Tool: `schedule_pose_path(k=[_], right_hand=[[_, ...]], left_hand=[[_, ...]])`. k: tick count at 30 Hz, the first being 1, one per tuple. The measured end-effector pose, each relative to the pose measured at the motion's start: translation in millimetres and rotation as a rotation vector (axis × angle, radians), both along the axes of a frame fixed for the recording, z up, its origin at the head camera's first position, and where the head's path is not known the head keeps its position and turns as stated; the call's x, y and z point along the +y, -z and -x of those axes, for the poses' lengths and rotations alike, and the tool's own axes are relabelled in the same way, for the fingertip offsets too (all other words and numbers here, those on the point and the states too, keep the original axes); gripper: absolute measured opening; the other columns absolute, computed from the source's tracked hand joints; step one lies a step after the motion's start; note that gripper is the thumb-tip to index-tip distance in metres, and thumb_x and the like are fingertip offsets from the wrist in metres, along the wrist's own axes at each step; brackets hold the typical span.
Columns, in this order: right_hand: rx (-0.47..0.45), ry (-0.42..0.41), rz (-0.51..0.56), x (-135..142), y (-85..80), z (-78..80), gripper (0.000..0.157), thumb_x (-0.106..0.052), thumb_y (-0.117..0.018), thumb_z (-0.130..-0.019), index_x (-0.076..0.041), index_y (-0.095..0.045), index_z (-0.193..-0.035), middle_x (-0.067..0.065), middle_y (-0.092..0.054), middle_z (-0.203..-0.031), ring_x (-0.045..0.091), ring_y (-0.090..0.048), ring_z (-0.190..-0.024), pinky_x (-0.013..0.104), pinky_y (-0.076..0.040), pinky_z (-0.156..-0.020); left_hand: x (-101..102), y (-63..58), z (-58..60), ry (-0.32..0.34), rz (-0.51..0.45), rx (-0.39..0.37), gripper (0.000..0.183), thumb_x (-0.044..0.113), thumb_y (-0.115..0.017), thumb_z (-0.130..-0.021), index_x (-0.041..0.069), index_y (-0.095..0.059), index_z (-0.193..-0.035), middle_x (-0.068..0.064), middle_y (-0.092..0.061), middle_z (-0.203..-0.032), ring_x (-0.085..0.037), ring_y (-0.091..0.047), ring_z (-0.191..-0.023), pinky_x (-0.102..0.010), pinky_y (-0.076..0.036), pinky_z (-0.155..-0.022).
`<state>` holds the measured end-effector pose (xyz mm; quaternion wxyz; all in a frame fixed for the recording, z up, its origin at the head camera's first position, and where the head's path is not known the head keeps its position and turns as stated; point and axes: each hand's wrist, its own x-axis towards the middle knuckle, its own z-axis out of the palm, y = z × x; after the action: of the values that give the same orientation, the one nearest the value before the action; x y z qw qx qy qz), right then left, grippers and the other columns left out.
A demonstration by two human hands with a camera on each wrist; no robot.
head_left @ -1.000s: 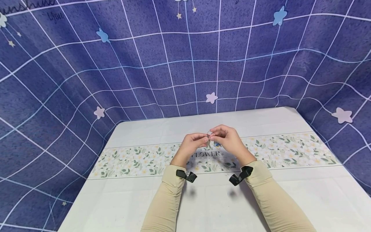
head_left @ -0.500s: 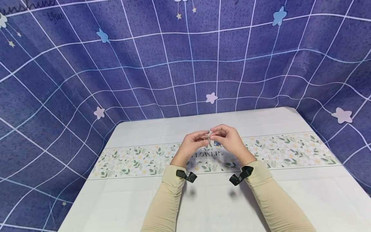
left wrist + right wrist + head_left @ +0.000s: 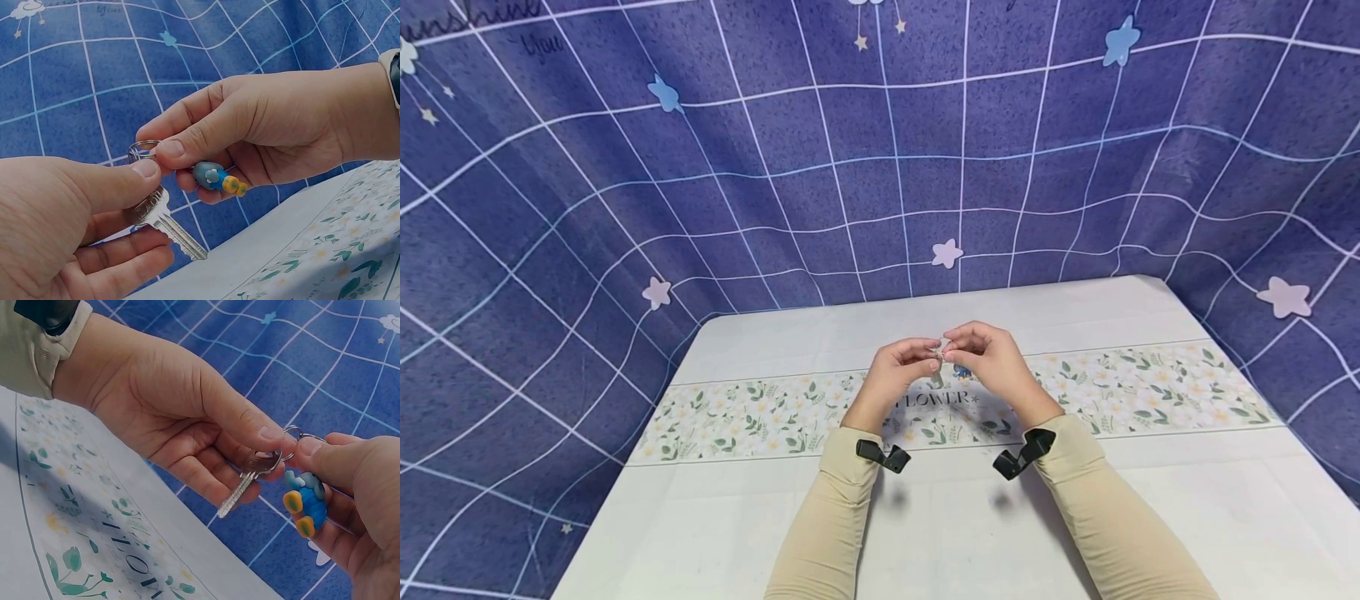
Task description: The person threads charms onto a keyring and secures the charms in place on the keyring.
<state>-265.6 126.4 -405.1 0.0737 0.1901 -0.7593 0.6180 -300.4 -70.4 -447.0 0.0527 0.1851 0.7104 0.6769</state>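
Silver metal key (image 3: 180, 237) hangs lower-centre in the left wrist view; left hand (image 3: 898, 368) and right hand (image 3: 991, 357) pinch its thin metal ring (image 3: 145, 142), seemingly working it; next calls for steady fingers.

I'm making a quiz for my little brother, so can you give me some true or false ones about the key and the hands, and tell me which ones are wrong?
1. The cloth behind the table has stars on it. True.
2. The key is silver-coloured. True.
3. The key is lying flat on the table. False: it is up in the fingers of the left hand.
4. The right hand pinches the metal ring, close to the little charm. True.
5. The charm is red all over. False: it is mostly blue, with some grey and yellow-orange parts.
6. Both hands wear gloves. False: both are bare.
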Motion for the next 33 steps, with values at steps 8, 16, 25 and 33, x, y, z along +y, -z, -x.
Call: schedule_pose_path(k=[8, 16, 25, 33], right_hand=[[0.024, -0.006, -0.007, -1, -1.1, -1.0, 0.026, 0.008, -0.072, -0.089, 0.014, -0.066, -0.113, 0.027, -0.071, -0.095, 0.014, -0.067, -0.079, 0.018, -0.054, -0.068], [0.026, -0.008, -0.024, -2, -1.3, -1.9, 0.026, 0.007, -0.071, -0.09, 0.014, -0.065, -0.115, 0.026, -0.071, -0.096, 0.018, -0.068, -0.08, 0.019, -0.055, -0.068], [0.028, -0.006, -0.032, -2, -1.5, -2.0, 0.026, 0.007, -0.072, -0.09, 0.013, -0.066, -0.114, 0.025, -0.071, -0.095, 0.019, -0.068, -0.08, 0.019, -0.054, -0.067], [0.013, -0.009, -0.016, -1, -1.3, -1.6, 0.025, 0.008, -0.07, -0.09, 0.013, -0.065, -0.114, 0.027, -0.071, -0.096, 0.011, -0.067, -0.079, 0.019, -0.054, -0.067]], left_hand=[[0, -21.4, -17.4, -0.008, 0.008, -0.024, 0.03, 0.002, -0.071, -0.093, -0.01, -0.067, -0.12, -0.001, -0.073, -0.092, -0.01, -0.067, -0.084, -0.029, -0.059, -0.083], [-1, -12.8, -10.1, -0.009, 0.01, -0.063, 0.029, 0.003, -0.07, -0.094, -0.012, -0.067, -0.119, 0.0, -0.073, -0.095, -0.012, -0.068, -0.085, -0.033, -0.059, -0.086], [-1, 1.7, -0.9, -0.013, -0.003, -0.071, 0.029, 0.006, -0.071, -0.095, -0.009, -0.067, -0.12, -0.003, -0.073, -0.097, -0.013, -0.069, -0.083, -0.034, -0.06, -0.086], [-1, 3.2, -1.1, 0.045, -0.005, 0.014, 0.043, -0.002, -0.07, -0.093, 0.001, -0.062, -0.135, -0.003, -0.072, -0.098, -0.013, -0.069, -0.087, -0.034, -0.06, -0.085]])
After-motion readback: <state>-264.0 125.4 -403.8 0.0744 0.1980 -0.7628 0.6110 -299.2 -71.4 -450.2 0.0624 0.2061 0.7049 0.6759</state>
